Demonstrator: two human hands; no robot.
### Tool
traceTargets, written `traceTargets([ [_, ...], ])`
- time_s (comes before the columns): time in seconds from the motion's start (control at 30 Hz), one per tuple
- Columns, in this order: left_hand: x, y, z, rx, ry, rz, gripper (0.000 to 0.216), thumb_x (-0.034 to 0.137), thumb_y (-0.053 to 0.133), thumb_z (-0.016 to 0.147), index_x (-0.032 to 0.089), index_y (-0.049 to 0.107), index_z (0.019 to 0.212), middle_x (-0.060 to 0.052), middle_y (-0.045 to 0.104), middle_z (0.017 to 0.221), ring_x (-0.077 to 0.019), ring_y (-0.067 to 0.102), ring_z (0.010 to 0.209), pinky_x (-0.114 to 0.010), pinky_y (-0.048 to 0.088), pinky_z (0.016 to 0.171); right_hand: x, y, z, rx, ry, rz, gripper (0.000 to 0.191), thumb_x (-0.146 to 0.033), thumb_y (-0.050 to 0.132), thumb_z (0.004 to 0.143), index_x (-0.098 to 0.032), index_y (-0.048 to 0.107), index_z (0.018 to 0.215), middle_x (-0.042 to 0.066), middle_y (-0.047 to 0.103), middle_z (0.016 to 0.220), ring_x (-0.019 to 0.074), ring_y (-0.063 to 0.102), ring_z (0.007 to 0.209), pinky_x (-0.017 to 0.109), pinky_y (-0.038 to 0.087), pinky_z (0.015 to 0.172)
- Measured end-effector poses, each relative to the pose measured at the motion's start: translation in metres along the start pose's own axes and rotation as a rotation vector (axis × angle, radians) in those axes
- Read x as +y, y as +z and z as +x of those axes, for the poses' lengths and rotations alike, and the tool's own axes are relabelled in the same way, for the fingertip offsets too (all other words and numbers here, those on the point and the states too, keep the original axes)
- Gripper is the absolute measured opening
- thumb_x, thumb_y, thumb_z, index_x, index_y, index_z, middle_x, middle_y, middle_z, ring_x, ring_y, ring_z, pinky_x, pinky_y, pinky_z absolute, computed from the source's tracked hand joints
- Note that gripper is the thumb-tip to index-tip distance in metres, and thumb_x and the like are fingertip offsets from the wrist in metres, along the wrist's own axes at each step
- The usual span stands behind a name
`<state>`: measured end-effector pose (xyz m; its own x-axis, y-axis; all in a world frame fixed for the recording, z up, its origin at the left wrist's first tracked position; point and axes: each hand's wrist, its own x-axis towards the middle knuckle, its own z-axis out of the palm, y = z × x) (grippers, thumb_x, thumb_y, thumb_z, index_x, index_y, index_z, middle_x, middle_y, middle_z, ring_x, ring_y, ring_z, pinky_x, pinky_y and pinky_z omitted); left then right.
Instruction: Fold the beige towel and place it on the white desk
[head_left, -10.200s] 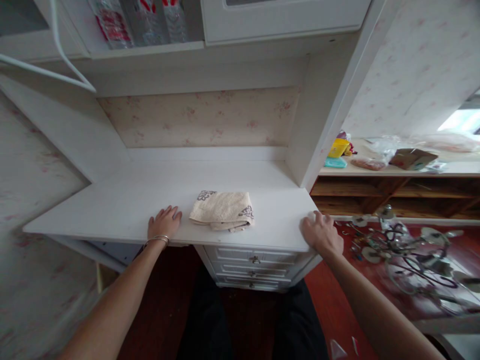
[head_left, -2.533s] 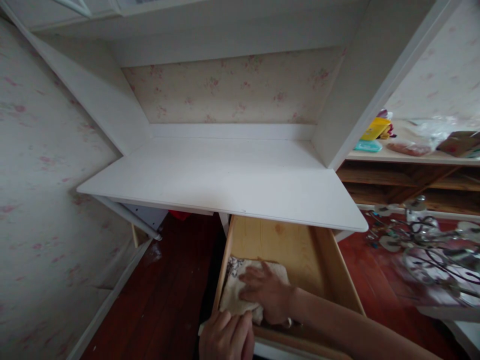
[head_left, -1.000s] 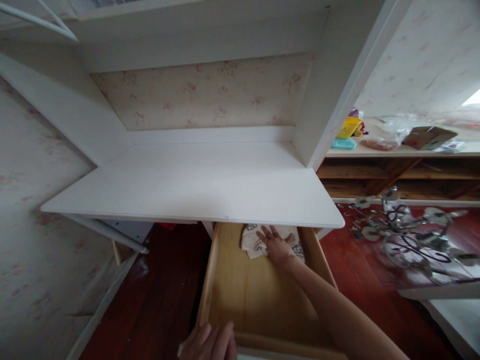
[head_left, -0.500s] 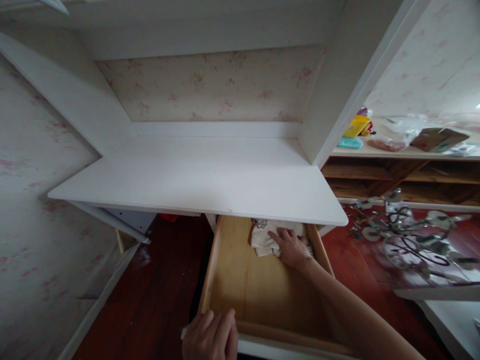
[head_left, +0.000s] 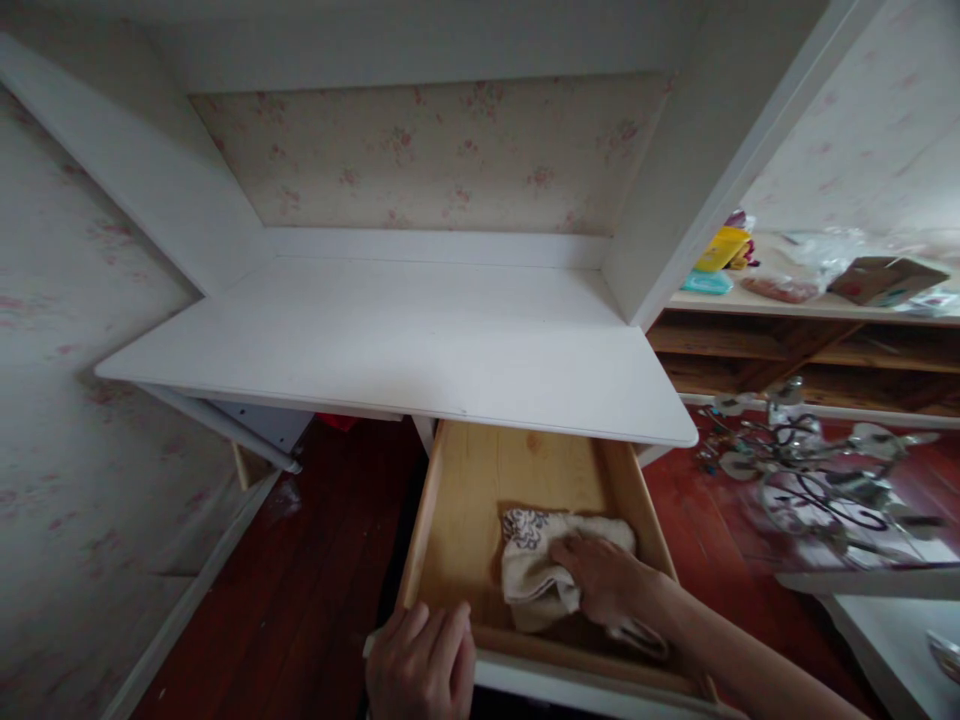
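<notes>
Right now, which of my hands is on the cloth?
Your right hand: it lies on the cloth inside the open drawer, while your left hand is curled over the drawer's front edge.

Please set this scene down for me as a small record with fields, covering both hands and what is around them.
left hand: curled over the drawer's front edge, near its left corner
right hand: on the cloth, fingertips partly hidden
cloth: cream with a dark pattern, rumpled, inside the drawer
drawer: open beneath the desk, pale wood inside
desk: white
right of desk: shelf bearing a yellow container and a box
floor: red, with a lamp at right
</notes>
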<state>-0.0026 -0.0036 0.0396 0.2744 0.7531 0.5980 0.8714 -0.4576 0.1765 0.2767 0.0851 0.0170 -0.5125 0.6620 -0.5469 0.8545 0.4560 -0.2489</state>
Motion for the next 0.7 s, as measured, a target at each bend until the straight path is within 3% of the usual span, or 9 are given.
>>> traceTargets([
  [0.17,0.001,0.000,0.001,-0.007,-0.010,-0.006,0.017,0.014,0.056,0.085,0.020,0.069,0.094,0.000,0.062,0.062,-0.0156,0.053,0.060,-0.034,0.036,0.063,-0.009,0.006,-0.006,-0.006,-0.081,0.062,0.061,-0.014,0.059,0.059,-0.021,0.061,0.120,0.011,0.068,0.111,0.0333,0.065,0.099,0.040,0.051,0.079],
  [0.33,0.001,0.000,0.001,0.011,-0.002,-0.021,0.017,0.013,0.056,0.084,0.019,0.068,0.094,0.000,0.062,0.062,-0.0158,0.051,0.059,-0.035,0.035,0.062,-0.024,0.004,0.004,-0.001,-0.097,0.022,0.067,-0.017,0.060,0.061,-0.018,0.058,0.128,0.015,0.065,0.117,0.0379,0.064,0.102,0.046,0.051,0.082],
  [0.57,0.001,0.002,0.000,0.030,-0.015,-0.004,0.017,0.014,0.056,0.083,0.020,0.069,0.090,0.000,0.062,0.061,-0.0157,0.052,0.059,-0.035,0.036,0.062,-0.076,-0.019,0.038,-0.103,-0.105,-0.035,0.071,-0.024,0.067,0.066,-0.016,0.052,0.134,0.017,0.064,0.120,0.0396,0.062,0.103,0.046,0.050,0.082],
  [0.7,0.002,0.000,0.004,0.043,-0.026,-0.017,0.017,0.014,0.055,0.083,0.021,0.070,0.089,0.000,0.066,0.065,-0.0143,0.055,0.059,-0.033,0.037,0.062,-0.106,-0.022,0.061,-0.043,-0.095,-0.044,0.068,-0.027,0.068,0.067,-0.017,0.053,0.133,0.017,0.064,0.117,0.0393,0.064,0.099,0.048,0.053,0.080],
])
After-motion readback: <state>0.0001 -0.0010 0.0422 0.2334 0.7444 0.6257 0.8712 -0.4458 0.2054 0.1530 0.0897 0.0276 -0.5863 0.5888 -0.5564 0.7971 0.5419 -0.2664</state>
